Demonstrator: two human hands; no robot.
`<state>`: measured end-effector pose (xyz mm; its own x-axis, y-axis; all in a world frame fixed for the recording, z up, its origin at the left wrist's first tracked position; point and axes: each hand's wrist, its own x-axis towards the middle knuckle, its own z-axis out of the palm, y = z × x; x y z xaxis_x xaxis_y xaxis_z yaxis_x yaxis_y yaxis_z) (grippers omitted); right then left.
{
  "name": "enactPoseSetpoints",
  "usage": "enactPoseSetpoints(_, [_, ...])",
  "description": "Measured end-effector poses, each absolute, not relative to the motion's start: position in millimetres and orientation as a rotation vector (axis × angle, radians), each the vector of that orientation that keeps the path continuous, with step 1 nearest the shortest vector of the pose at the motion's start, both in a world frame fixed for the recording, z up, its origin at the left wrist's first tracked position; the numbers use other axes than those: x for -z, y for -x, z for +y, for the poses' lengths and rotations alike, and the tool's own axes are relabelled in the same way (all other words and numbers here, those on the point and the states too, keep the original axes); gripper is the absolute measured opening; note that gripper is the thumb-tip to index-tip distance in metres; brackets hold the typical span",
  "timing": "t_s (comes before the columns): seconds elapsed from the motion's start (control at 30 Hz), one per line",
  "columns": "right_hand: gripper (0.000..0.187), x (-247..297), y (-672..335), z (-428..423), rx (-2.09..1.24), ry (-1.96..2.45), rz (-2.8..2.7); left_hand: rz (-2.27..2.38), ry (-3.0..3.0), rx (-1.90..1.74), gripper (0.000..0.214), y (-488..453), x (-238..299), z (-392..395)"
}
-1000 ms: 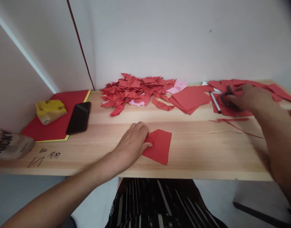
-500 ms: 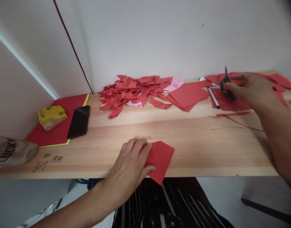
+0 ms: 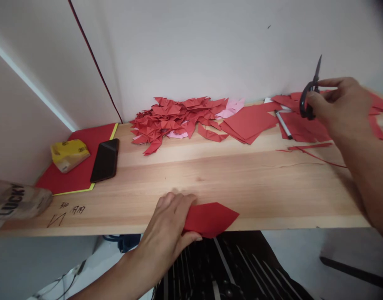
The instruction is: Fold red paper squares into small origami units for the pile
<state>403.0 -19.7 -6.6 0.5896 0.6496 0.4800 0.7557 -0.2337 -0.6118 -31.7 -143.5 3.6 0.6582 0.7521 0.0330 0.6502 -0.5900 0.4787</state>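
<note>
My left hand point(image 3: 169, 227) pinches a red square of paper point(image 3: 213, 218) at the front edge of the wooden table point(image 3: 241, 175); part of the sheet hangs over the edge. My right hand point(image 3: 341, 106) is raised above the table's right end and grips black scissors point(image 3: 310, 96), blades pointing up. Below that hand lie red paper scraps point(image 3: 304, 131) and a white marker pen point(image 3: 282, 124).
A heap of folded red paper pieces point(image 3: 179, 118) and a stack of flat red sheets point(image 3: 249, 123) lie along the wall. At the left, a black phone point(image 3: 105, 159) and a yellow packet point(image 3: 68, 154) rest on red card point(image 3: 75, 175). A labelled package point(image 3: 18, 202) sits far left.
My left hand has dragged the red square toward me until it overhangs the table's front edge. My right hand has picked the scissors up off the scraps and lifted them.
</note>
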Motion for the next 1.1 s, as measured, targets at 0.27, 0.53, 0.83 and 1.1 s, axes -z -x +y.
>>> enactPoseSetpoints(0.27, [0.049, -7, -377, -26, 0.033, 1.467, -1.278, 1.087, -1.632, -0.537, 0.018, 29, -20, -104])
enactPoseSetpoints(0.53, [0.033, -5, -339, -30, -0.233, 1.278, -1.615, 0.879, -1.014, -0.921, 0.024, -3, -6, -43])
enactPoseSetpoints(0.83, [0.032, 13, -273, -51, -1.017, 1.131, -1.523, 0.876, -0.843, -1.212, 0.032, -19, 3, -14])
enactPoseSetpoints(1.1, [0.032, 23, -251, -56, -1.288, 1.175, -1.555, 0.892, -0.806, -1.299, 0.027, -10, 8, -11])
